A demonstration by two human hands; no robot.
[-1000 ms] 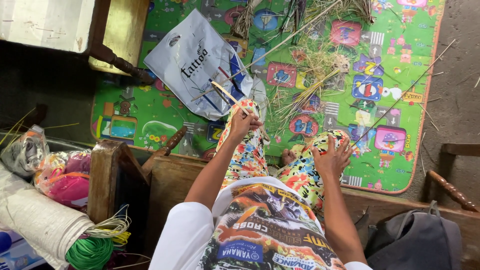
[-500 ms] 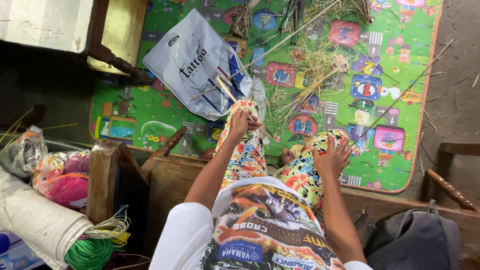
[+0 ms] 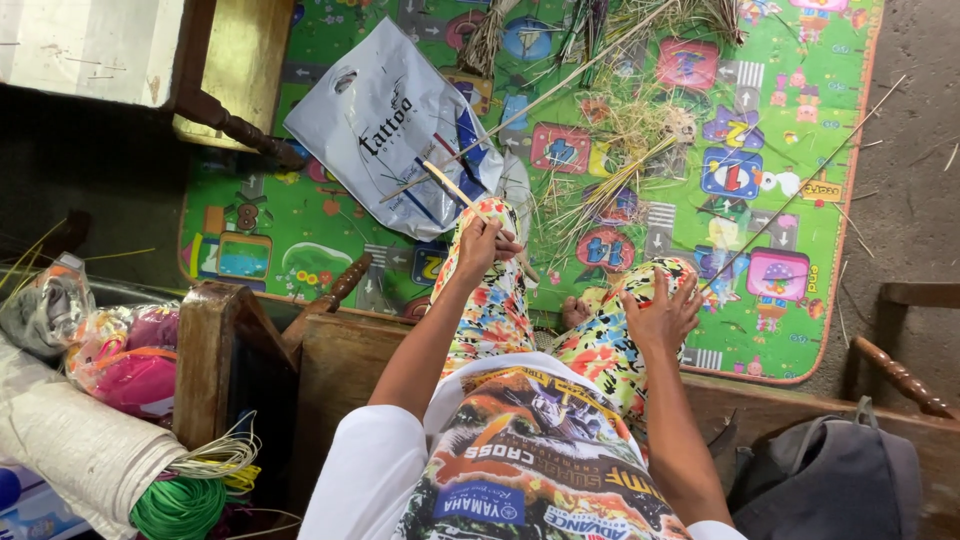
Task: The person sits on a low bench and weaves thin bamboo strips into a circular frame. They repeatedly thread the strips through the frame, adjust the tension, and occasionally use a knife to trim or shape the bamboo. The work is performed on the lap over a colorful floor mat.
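while the person is seated on a wooden bench point(image 3: 340, 350), the scene below is taken up mostly by a green play mat point(image 3: 300, 215) printed with cartoon panels, spread over the floor with a bare concrete strip point(image 3: 915, 150) along its right edge. dried straw and reed stalks point(image 3: 640, 130) are scattered across the upper middle of the mat, and a white plastic shopping bag point(image 3: 385, 125) is laid on it at the upper left, just beside the raised left knee. a dark wooden table leg point(image 3: 235, 125) is seen at the bag's left. a grey backpack point(image 3: 830, 480) is propped at the lower right, and at the lower left a white roll point(image 3: 80, 450), a coil of green cord point(image 3: 180, 505) and pink plastic bags point(image 3: 130, 365) are piled together. both knees are covered by bright floral trousers point(image 3: 490, 310). the left hand point(image 3: 482, 245) is closed around a thin pale reed strip point(image 3: 450, 187), which is held at the left knee and is slanted up and to the left across the bag. the right hand point(image 3: 660, 315) is rested on the right knee with its fingers spread apart and nothing gripped in it. the two hands are kept well apart.
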